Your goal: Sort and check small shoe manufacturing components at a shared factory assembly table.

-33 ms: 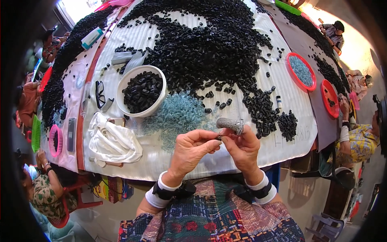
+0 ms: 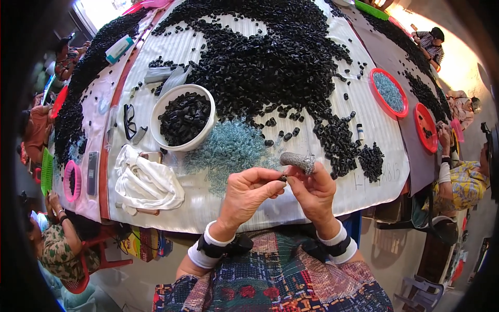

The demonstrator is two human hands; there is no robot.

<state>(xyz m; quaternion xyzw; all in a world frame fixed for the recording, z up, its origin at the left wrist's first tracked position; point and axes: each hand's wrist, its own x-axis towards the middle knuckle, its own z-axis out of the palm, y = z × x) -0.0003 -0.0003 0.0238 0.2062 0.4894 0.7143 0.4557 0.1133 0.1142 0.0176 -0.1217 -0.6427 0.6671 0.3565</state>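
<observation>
My left hand (image 2: 247, 195) is closed in a pinch on a small black part (image 2: 283, 178), held just above the front of the table. Close beside it, my right hand (image 2: 313, 196) has its thumb and fingers drawn together at the same part. A grey, rough-textured sleeve (image 2: 297, 159) sits over or along the right forefinger. Just beyond my left hand lies a loose heap of tiny clear-bluish pieces (image 2: 228, 145). Behind that heap stands a white bowl (image 2: 207, 130) filled with black parts. Further details of the pinched part are hidden by the fingertips.
A large pile of black parts (image 2: 270, 67) covers the table's far middle, with smaller heaps (image 2: 370, 161) at right. Left lie a white cloth (image 2: 145, 182), eyeglasses (image 2: 128, 122) and a phone (image 2: 92, 174). A red-rimmed tray (image 2: 372, 83) stands right. Other people sit along both sides.
</observation>
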